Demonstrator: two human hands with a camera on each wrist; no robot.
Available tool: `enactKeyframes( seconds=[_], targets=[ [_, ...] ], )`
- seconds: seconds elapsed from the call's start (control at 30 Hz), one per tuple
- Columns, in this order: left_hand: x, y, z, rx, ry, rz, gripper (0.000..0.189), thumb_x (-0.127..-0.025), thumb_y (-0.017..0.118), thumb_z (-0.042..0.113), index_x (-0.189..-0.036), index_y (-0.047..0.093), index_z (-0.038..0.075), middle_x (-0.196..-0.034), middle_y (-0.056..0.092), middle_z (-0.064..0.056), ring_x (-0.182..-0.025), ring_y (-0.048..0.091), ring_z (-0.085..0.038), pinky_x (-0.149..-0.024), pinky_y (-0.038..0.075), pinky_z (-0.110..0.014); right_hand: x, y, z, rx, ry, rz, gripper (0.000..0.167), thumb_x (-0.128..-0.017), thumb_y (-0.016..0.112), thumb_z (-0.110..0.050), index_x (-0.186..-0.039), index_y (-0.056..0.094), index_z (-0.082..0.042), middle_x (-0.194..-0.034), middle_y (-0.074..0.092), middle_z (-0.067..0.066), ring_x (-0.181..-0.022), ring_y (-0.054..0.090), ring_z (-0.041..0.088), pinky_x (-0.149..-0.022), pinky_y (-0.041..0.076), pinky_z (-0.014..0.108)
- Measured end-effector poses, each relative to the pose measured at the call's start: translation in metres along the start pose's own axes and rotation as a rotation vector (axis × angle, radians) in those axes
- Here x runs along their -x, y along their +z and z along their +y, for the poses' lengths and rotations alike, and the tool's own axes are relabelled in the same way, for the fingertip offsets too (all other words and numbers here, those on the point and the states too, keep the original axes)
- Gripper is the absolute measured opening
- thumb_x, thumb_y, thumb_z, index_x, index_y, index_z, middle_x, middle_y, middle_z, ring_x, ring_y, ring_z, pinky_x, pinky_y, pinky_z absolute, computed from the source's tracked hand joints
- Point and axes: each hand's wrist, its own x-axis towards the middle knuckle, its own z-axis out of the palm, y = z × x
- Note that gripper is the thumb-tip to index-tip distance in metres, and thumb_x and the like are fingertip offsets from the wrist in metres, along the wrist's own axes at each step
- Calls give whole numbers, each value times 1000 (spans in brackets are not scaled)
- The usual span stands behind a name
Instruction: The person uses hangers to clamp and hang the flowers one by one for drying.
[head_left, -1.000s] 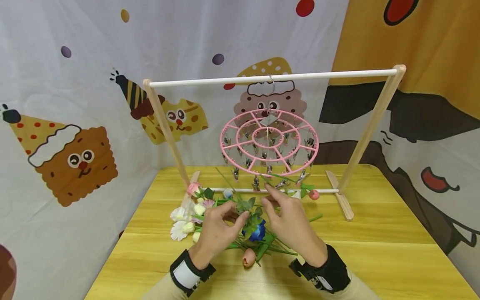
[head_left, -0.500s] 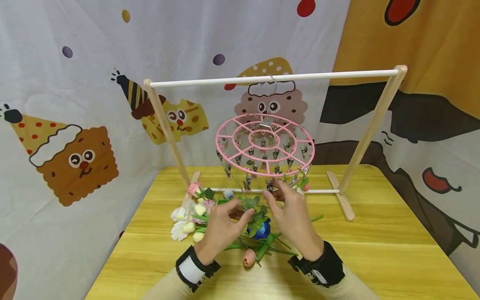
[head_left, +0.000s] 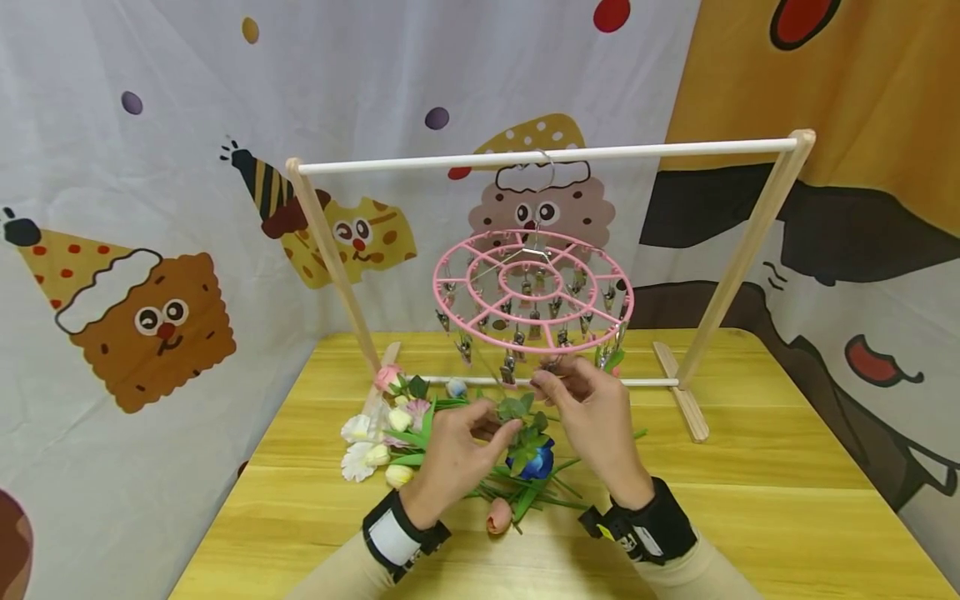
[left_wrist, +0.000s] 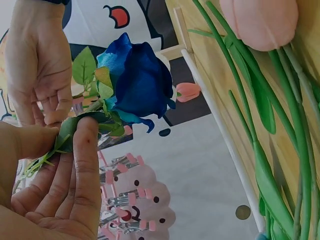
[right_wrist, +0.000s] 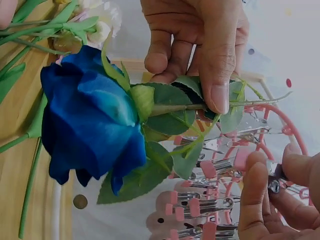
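Observation:
A blue artificial rose point(head_left: 536, 463) hangs head down, its leafy stem pinched between thumb and fingers of my left hand point(head_left: 459, 457). In the right wrist view the bloom point(right_wrist: 95, 122) is large and its thin stem end points toward the hanger. My right hand point(head_left: 597, 425) is at the near edge of a pink round clip hanger point(head_left: 517, 347). Its thumb and fingers pinch a metal clip point(right_wrist: 273, 176) of that hanger. The rose's stem is apart from this clip. Whether the clip's mouth is spread cannot be told.
The hanger hooks over a white rod point(head_left: 637, 152) on a wooden stand point(head_left: 738, 258). Several pale flowers point(head_left: 375, 433) and green stems lie on the table point(head_left: 285, 517) at the left. A pink tulip point(head_left: 498, 517) lies in front, below the rose.
My right hand has risen slightly and taken hold of a clip. The hanger has shifted and turned. My left hand has carried the blue rose to the right, toward the right hand.

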Motion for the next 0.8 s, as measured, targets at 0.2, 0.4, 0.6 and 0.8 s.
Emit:
enactKeyframes(
  seconds=[0.2,0.4,0.6,0.8],
  targets=[
    [-2,2,0,-14,23,16,22,-108,88,16,-92,72,14,-85,86,-5,-76,86,-12,-73,70,-19,-3,-1,2,-124,47,-13,25,-110,83,-18,-133,83,-8,-115,87,13,-93,86,17,-87,72,31],
    [-3,3,1,-20,28,29,23,-108,87,16,-92,72,14,-84,86,-5,-77,86,-12,-75,69,-18,-7,1,2,-199,64,-18,17,-109,83,-8,-125,82,-1,-103,86,22,-85,86,26,-81,72,30],
    [-3,6,1,-19,22,43,25,-108,87,16,-89,70,14,-84,86,-5,-76,86,-13,-74,69,-18,-7,2,4,-223,41,-6,13,-109,81,-2,-120,81,3,-97,84,25,-78,83,20,-75,70,29],
    [-4,8,0,-26,36,55,29,-107,88,16,-86,69,15,-82,86,-5,-74,86,-12,-72,68,-16,-7,3,3,-253,63,9,11,-109,81,-1,-118,81,4,-101,83,26,-75,82,25,-72,70,33]
  ],
)
